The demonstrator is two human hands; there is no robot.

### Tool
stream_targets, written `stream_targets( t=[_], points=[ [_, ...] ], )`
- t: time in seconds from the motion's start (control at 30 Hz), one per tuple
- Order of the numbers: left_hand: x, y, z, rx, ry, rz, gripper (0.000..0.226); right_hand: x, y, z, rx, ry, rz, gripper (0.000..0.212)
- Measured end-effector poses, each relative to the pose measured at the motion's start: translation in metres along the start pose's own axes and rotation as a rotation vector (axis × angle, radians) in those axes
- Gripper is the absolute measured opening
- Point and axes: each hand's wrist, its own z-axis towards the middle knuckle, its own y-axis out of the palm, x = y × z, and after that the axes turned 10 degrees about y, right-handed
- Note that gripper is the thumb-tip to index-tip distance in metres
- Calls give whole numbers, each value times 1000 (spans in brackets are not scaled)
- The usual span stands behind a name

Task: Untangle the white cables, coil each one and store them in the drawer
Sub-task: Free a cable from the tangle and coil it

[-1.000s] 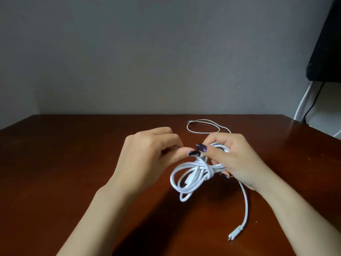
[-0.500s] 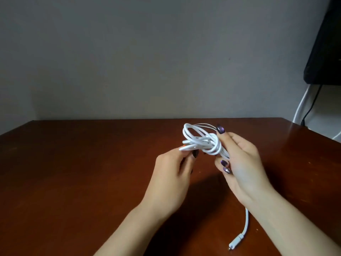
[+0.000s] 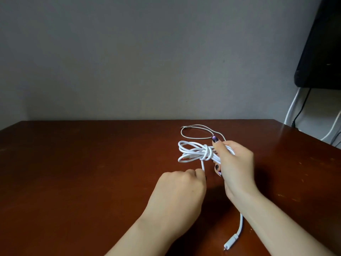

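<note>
Head view: the thick white cable (image 3: 195, 152), a round rubbery lead gathered into a bundle of long loops, is held in the air over the far right part of the dark reddish-brown wooden tabletop (image 3: 92, 163). The right hand (image 3: 234, 163) grips one end of the bundle, its fingers (image 3: 216, 143) curled round the loops and the index finger raised along the top. A few turns of the same cable are wound crosswise round the bundle's middle. From that wrap one strand drops straight down to the left hand (image 3: 180, 187), whose curled fingers (image 3: 198, 172) pinch it at the tips; the pinch itself is mostly hidden behind the knuckles.

The step in hand looks like cinching the wrap so that the coil holds. To do it well, the left hand should pull the strand steadily away from the bundle while the right hand keeps the loops pressed together, so no loop slips out. The loose end then wants tucking under a turn.

The bundle's long axis runs about parallel to the far edge of the tabletop, its free looped end pointing toward the left edge. The cable's tail passes under the right wrist and lies on the tabletop, its white plug (image 3: 231, 242) pointing at the near edge.

A thin white cable (image 3: 195, 132) lies loose on the tabletop near the far edge, just beyond the bundle, not yet coiled.
</note>
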Motion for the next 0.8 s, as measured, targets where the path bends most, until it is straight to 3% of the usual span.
stream_targets(
  t=[0.13,0.37,0.53,0.67,0.8],
  points=[
    [-3,2,0,80,-26,-43,19,-1,0,1,27,-9,24,29],
    [5,-3,0,98,222,130,34,4,-3,8,3,69,52,31],
    [3,-5,1,362,73,7,29,-3,-6,1,-37,-314,-149,27],
    [-11,-8,2,449,-22,-56,36,-7,-9,-3,14,-685,-271,20],
    [-26,-3,1,532,-50,-242,36,-4,-10,-4,-75,-839,-316,15]
  ],
)
